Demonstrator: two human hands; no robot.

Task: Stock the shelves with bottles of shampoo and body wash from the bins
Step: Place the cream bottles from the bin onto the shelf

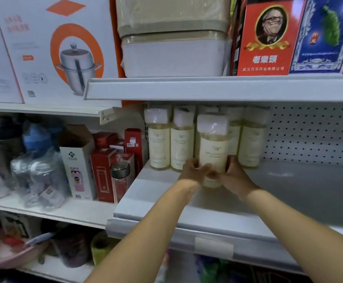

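On middle shelf (289,193): left hand (194,170) and right hand (235,174) both grip pale bottle (213,148) low, in front of back row (182,139). Step: placing. Next: release, fetch another from bins.

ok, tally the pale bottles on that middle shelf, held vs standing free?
held bottle, gripped by left hand and right hand: 1
standing bottles, untouched: 4
Total: 5 clearly seen; another may hide behind the held one.

Left grip (193,170), right grip (236,176) around bottle (212,148)
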